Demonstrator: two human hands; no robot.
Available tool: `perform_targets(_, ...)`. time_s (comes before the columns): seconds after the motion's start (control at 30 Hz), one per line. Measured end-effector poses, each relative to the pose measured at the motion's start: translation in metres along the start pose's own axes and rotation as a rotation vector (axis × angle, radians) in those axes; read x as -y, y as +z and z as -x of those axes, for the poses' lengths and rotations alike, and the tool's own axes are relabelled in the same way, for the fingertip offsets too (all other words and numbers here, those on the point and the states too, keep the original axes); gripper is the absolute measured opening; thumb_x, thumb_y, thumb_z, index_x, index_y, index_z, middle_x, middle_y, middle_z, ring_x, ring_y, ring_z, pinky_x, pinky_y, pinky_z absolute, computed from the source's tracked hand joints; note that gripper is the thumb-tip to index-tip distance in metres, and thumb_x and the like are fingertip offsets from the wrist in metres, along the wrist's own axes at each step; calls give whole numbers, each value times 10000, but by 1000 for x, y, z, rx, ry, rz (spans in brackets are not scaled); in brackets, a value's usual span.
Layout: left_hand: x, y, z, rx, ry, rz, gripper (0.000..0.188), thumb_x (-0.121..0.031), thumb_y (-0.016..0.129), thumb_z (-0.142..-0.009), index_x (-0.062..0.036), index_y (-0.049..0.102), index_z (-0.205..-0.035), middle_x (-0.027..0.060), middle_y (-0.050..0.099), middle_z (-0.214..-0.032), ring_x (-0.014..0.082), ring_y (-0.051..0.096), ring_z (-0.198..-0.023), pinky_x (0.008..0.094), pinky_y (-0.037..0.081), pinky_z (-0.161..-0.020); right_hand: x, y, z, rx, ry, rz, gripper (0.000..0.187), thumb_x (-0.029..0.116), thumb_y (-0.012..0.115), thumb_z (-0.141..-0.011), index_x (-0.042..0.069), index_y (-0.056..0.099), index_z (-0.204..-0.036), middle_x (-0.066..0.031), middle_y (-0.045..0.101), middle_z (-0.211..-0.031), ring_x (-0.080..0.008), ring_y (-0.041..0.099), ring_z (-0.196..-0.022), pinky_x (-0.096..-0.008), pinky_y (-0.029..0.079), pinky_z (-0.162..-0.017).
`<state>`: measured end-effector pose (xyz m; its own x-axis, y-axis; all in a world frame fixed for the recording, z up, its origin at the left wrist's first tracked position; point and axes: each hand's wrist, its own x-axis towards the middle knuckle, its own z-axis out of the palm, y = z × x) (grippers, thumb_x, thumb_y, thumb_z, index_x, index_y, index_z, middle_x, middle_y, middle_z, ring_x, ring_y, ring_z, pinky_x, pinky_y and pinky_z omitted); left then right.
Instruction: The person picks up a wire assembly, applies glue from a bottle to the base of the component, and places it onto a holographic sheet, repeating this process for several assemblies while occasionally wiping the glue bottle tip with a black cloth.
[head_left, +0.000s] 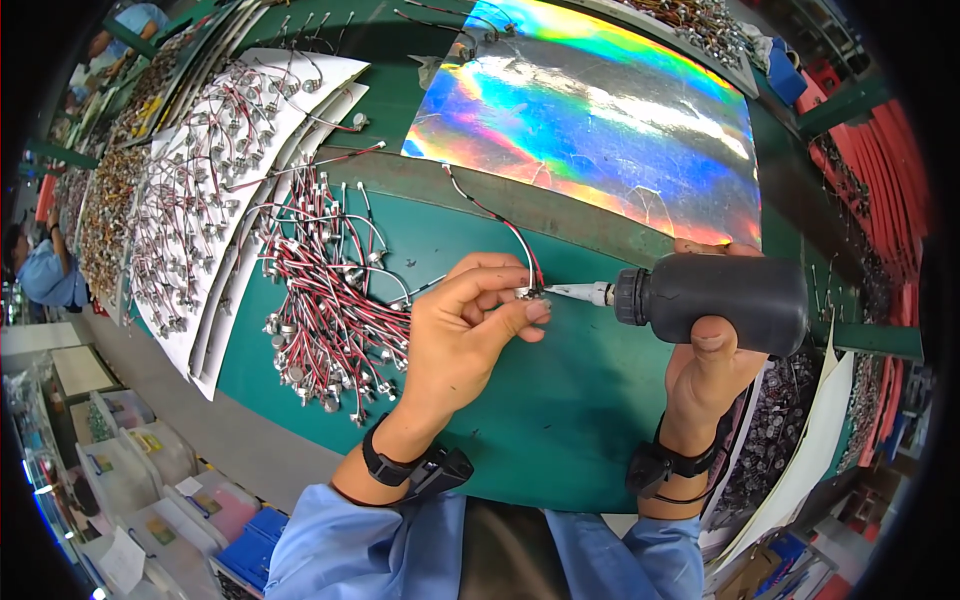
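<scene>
Between the thumb and fingers of my left hand (465,330) is a small metal component with a red, black and white wire lead (507,222) rising from it to a white connector. My right hand (712,375) is wrapped round a black squeeze bottle (730,302), tilted on its side. Its pale tapered nozzle (580,292) points left, with the tip at or very close to the component; whether they touch I cannot tell. Left of my left hand lies a heap of similar wired components (335,320) with red and black leads.
A shiny rainbow foil sheet (590,110) lies at the back of the green mat (560,430). White boards (215,190) on the left carry rows of wired components. Dark small parts (770,440) fill a tray at the right. Plastic boxes (150,500) stand lower left; another person (52,270) sits far left.
</scene>
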<state>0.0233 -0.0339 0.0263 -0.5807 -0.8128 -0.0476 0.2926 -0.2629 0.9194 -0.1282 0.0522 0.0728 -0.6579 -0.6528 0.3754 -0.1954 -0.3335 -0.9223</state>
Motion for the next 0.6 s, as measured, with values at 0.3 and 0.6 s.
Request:
perform_targets(0.3,-1,-1,-3,5,-9,-15,174,105,543,-748,109,536,-921,119,501,-968,186,603,-767,245,537,-627,-5,3,-4,-64,-18,-102,633,241,767,-619,-50,419,-1060,-127,584,-884,-232,580,-857,-303,447,-771)
perform_targets(0.6,-33,-3,-10,-72,100,-70,154,97,548,-743,83,523,-894,116,551,-897,188,611,-727,249,522,-606,-11,-29,-26,-166,52,185,510,200,690,-692,-35,444,-1071,-100,569,-911,-157,550,-838,-274,423,-786)
